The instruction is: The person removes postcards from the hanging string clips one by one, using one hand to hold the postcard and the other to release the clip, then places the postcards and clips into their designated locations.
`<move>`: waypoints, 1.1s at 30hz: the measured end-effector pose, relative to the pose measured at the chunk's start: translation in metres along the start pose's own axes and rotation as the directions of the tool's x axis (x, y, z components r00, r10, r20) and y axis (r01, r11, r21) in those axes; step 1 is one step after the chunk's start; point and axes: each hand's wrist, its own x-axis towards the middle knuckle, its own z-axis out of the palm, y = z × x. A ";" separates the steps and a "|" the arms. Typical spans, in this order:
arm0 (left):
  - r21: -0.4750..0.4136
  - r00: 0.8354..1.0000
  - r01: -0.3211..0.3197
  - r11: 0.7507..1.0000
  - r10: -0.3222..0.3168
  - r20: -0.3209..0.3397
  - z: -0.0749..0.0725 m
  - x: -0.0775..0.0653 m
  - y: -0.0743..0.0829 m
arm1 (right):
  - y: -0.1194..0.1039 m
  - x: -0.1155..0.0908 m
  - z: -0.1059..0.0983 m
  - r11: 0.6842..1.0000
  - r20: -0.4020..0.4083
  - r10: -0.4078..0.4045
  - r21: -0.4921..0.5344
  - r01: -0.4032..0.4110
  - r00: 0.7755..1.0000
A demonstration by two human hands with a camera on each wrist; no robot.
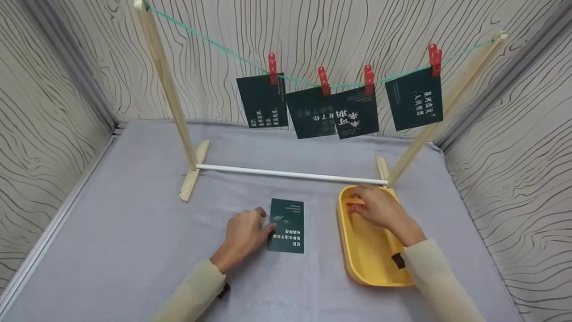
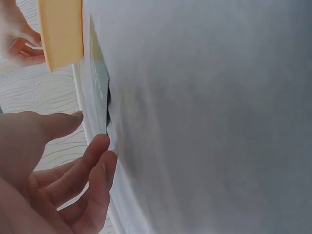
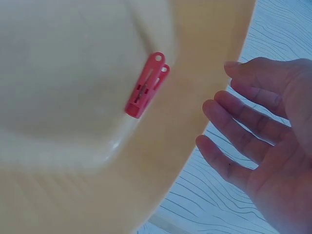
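The card (image 1: pixel 288 223) lies on the cloth (image 1: pixel 134 232), the left hand (image 1: pixel 243 230) at its edge, thumb and fingers loosely parted. Over to the right, a clip (image 3: pixel 144 87) lies in the tray (image 1: pixel 368 255), the right hand (image 1: pixel 380 208) near it, fingers apart, holding nothing. Behind, four more cards (image 1: pixel 263 100) hang from a cord (image 1: pixel 192 30).

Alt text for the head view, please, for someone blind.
A person's right hand reaches into a yellow tray; the left hand is at the edge of a dark card on grey cloth. Behind, four more cards hang from a green string by red clips.
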 end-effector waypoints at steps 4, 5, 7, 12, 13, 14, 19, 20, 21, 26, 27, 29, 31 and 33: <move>-0.008 1.000 0.010 1.000 -0.010 -0.003 -0.003 0.002 -0.001 | -0.002 0.001 -0.004 1.000 0.005 0.007 0.019 -0.007 1.000; -0.014 1.000 0.011 1.000 -0.011 -0.002 -0.004 0.002 -0.001 | -0.002 0.001 -0.005 0.999 0.018 0.019 0.030 -0.020 1.000; -0.024 1.000 0.012 1.000 -0.012 -0.003 -0.006 0.003 -0.001 | -0.004 0.002 -0.008 0.998 0.043 0.038 0.042 -0.039 0.998; -0.050 1.000 0.006 0.999 -0.006 -0.008 -0.010 0.006 -0.001 | -0.010 0.004 -0.016 0.998 0.058 0.055 0.024 -0.056 0.997; -0.054 1.000 0.005 0.999 -0.005 -0.014 -0.010 0.006 -0.002 | -0.011 0.004 -0.018 0.999 0.053 0.049 0.018 -0.051 0.997; -0.057 1.000 0.003 0.998 -0.004 -0.022 -0.011 0.007 -0.002 | -0.013 0.005 -0.020 0.999 0.048 0.045 0.015 -0.046 0.998; -0.076 0.999 -0.008 0.997 0.005 -0.045 -0.012 0.009 -0.005 | -0.019 0.010 -0.028 1.000 0.023 0.009 0.014 -0.009 1.000; -0.078 0.999 -0.009 0.997 0.005 -0.043 -0.013 0.010 -0.005 | -0.020 0.011 -0.029 1.000 0.019 0.004 0.014 -0.004 1.000; -0.080 0.999 -0.009 0.997 0.006 -0.041 -0.013 0.010 -0.006 | -0.021 0.012 -0.030 1.000 0.015 -0.002 0.012 0.001 1.000; -0.084 0.999 0.002 0.996 -0.006 -0.040 -0.014 0.011 -0.007 | -0.029 0.021 -0.033 1.000 0.020 0.001 0.022 -0.002 1.000; -0.090 0.999 0.003 0.996 -0.007 -0.041 -0.014 0.011 -0.007 | -0.031 0.023 -0.034 1.000 0.020 0.001 0.023 -0.002 1.000; -0.092 0.999 0.002 0.996 -0.006 -0.047 -0.014 0.011 -0.007 | -0.034 0.026 -0.035 1.000 0.009 -0.014 0.024 0.013 1.000; -0.098 0.998 -0.004 0.995 -0.002 -0.062 -0.014 0.011 -0.007 | -0.039 0.028 -0.038 0.999 -0.014 -0.032 0.026 0.032 0.999; -0.103 0.996 -0.010 0.995 0.001 -0.084 -0.015 0.012 -0.007 | -0.044 0.031 -0.042 0.998 -0.041 -0.047 0.034 0.048 0.998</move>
